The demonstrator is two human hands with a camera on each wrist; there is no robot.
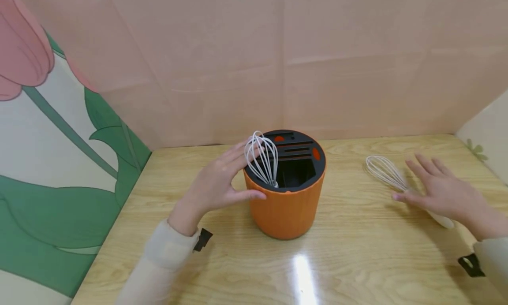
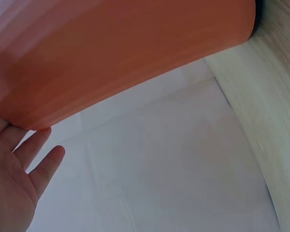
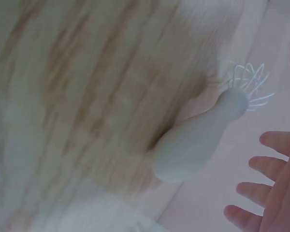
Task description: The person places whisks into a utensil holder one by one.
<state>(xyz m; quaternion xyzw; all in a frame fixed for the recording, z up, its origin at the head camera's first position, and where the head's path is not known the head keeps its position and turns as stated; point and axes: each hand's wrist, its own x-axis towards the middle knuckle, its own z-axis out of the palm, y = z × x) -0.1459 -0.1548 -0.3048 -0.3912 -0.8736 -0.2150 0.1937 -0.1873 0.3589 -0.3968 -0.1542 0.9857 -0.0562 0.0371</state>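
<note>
An orange holder [image 1: 282, 214] with a black slotted top stands upright on the table. A white whisk [image 1: 274, 177] stands in its front-left part, wires up, handle hidden inside. My left hand [image 1: 216, 184] lies against the holder's left side, thumb at the front, fingers extended by the rim behind the wires; in the left wrist view the fingers of that hand [image 2: 12, 179] touch the orange wall [image 2: 121, 53]. At the right, a second whisk [image 1: 386, 175] lies on the table under my right hand [image 1: 448, 195], fingers spread. The right wrist view shows its pale handle [image 3: 188, 147] apart from the hand [image 3: 280, 188].
The light wood table [image 1: 357, 252] meets a pink covered wall [image 1: 222, 67] at the back. A panel with a pink flower and green leaves [image 1: 59, 217] borders the left side, and a pale wall [image 1: 488, 137] the right. A bright reflection lies in front of the holder.
</note>
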